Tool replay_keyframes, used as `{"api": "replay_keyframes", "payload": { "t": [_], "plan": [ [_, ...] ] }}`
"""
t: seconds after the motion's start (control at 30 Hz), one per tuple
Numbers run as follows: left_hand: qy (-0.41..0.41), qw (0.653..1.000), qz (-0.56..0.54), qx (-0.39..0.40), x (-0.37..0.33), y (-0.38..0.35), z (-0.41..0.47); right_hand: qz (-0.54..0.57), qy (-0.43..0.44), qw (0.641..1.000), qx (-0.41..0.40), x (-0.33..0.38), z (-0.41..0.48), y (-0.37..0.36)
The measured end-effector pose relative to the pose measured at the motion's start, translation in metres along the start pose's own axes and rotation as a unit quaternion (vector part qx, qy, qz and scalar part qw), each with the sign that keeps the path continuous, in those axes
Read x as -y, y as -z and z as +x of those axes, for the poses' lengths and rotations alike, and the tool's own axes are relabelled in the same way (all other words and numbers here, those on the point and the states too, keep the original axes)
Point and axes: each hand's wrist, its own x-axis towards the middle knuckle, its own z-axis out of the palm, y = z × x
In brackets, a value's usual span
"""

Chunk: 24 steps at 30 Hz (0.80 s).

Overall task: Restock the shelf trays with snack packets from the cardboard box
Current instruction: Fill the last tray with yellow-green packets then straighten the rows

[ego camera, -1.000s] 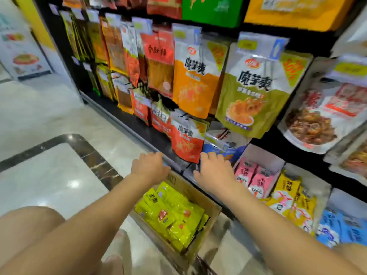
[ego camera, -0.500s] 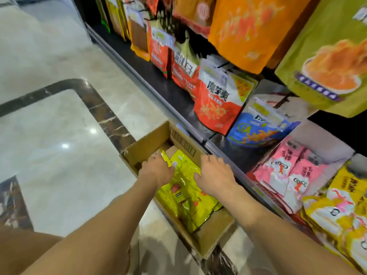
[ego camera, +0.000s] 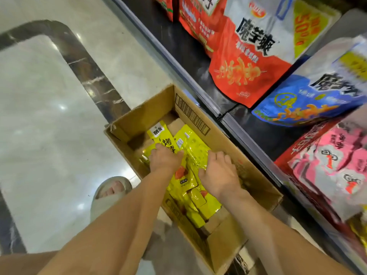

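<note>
Left hand point(ego camera: 165, 159), right hand point(ego camera: 218, 172): fingers dug among yellow packets point(ego camera: 194, 143) marked 烤; tips hidden, grip unclear. Red bag point(ego camera: 248, 62): 魔芋爽.

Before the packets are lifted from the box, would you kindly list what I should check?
1. Both hands inside the cardboard box: ok.
2. Left hand on the yellow packets: ok.
3. Right hand on the yellow packets: ok.
4. Grip closed on packets: cannot tell from above.
5. Tray for these packets in view: cannot tell; pink packets lie nearest on the shelf.
</note>
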Motion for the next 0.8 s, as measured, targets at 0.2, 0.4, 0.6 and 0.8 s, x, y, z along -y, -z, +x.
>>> {"api": "replay_keyframes", "payload": {
  "t": [0.2,0.4,0.6,0.8],
  "plan": [
    [0.032,0.998,0.027,-0.044,-0.002,-0.019,0.013,-0.05,-0.01,0.997,-0.059,0.002,0.005,-0.021],
    [0.061,0.997,-0.038,-0.029,0.001,-0.015,0.028,-0.034,-0.037,0.994,-0.093,0.007,0.007,-0.033],
    [0.078,0.991,-0.101,-0.025,0.012,-0.019,0.037,0.037,-0.061,0.991,-0.115,0.015,0.005,-0.037],
    [0.091,0.981,-0.169,-0.008,0.017,-0.018,0.041,0.102,-0.044,0.981,-0.158,0.013,0.005,-0.037]
  ]
}}
